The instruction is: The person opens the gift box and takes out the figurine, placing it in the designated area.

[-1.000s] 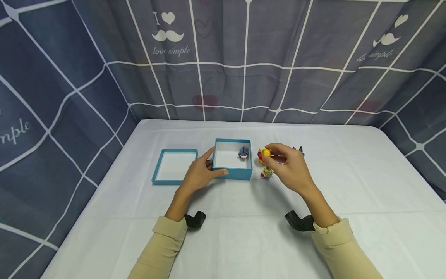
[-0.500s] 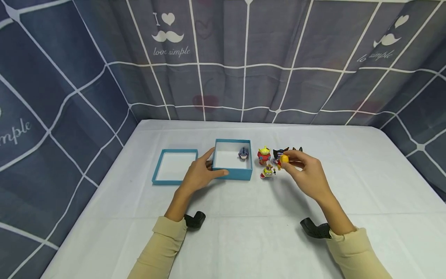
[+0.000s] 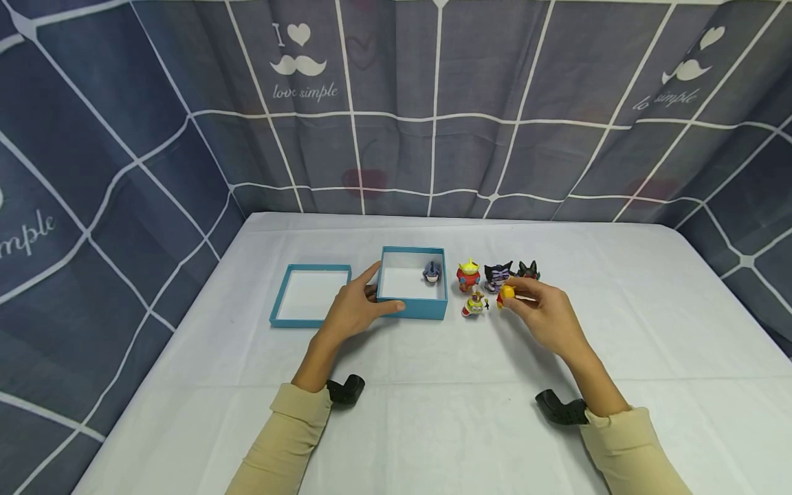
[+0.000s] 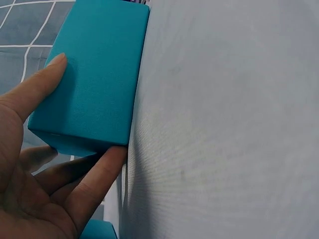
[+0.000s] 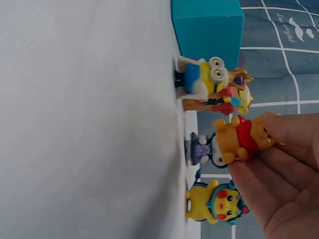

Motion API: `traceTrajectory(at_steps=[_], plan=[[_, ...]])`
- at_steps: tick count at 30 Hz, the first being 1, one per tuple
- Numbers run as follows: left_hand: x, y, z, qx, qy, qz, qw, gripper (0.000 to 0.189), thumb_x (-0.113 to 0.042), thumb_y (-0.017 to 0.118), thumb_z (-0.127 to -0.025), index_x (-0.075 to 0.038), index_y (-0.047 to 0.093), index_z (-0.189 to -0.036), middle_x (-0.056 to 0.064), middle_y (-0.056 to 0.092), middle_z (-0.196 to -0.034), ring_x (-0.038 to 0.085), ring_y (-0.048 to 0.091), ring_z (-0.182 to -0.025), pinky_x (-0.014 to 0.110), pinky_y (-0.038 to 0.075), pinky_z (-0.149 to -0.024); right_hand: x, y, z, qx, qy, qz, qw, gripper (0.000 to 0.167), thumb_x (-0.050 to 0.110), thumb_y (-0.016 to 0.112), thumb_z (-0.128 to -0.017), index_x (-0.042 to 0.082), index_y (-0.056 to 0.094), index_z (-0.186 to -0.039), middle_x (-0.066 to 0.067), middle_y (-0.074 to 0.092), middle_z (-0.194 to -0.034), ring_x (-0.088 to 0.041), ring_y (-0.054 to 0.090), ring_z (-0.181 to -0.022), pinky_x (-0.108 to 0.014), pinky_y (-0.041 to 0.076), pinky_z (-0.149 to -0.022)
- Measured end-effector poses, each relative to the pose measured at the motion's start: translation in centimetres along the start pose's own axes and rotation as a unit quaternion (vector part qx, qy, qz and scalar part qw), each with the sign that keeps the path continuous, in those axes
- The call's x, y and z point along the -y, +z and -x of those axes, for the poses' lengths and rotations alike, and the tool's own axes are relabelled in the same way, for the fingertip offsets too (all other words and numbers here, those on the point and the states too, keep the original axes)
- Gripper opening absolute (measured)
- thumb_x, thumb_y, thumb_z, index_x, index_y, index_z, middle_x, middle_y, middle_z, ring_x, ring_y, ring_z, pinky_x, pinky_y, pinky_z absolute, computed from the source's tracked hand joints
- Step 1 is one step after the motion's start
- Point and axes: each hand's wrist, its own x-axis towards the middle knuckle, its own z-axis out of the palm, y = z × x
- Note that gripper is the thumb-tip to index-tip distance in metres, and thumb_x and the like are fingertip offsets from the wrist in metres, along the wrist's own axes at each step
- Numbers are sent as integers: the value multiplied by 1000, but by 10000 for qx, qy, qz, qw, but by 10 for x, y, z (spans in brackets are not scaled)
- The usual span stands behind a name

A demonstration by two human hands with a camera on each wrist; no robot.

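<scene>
My right hand pinches a yellow Winnie the Pooh figurine with a red shirt by its head, between thumb and fingers, close to the other toys. The left hand grips the left front corner of a blue box, thumb on its front face and fingers along the side. Inside the box's white interior, toward the right, stands a small blue-grey figurine. Right of the box are a minion figurine, a red-bodied green alien figurine, a dark purple figurine and a Pikachu figurine.
A shallow blue lid with a white inside lies left of the box, partly behind the left hand. All stands on a white-covered table. A grey curtain with white grid lines closes off the back and sides.
The right hand has moved right with the Pooh figurine, from beside the box to the front of the purple figurine, uncovering the alien. The left hand and box have stayed put.
</scene>
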Motion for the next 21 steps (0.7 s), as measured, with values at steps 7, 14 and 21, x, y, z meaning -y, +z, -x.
traceTrajectory(at_steps=[7, 14, 21], plan=[[-1, 0, 0, 16, -1, 39, 10000, 97, -39, 83, -80, -14, 29, -157, 26, 56, -134, 33, 56, -123, 50, 46, -98, -8, 5, 1, 245, 229, 146, 9993, 27, -1, 66, -93, -7, 65, -120, -23, 66, -117, -38, 63, -110, -43, 51, -90], [0, 0, 0, 51, 10, 51, 10000, 98, -40, 83, -80, -12, 28, -157, 26, 56, -134, 33, 56, -123, 50, 46, -97, -12, 7, 1, 279, 338, 280, 9986, 29, -1, 65, -93, -7, 64, -121, -24, 66, -115, -38, 64, -108, -46, 51, -91], [0, 0, -1, 2, 16, 26, 10000, 98, -39, 83, -79, -11, 29, -157, 27, 56, -133, 34, 57, -123, 51, 46, -97, -16, 10, -1, 289, 361, 239, 9986, 28, -3, 65, -93, -8, 62, -120, -24, 67, -112, -38, 64, -107, -46, 51, -91]])
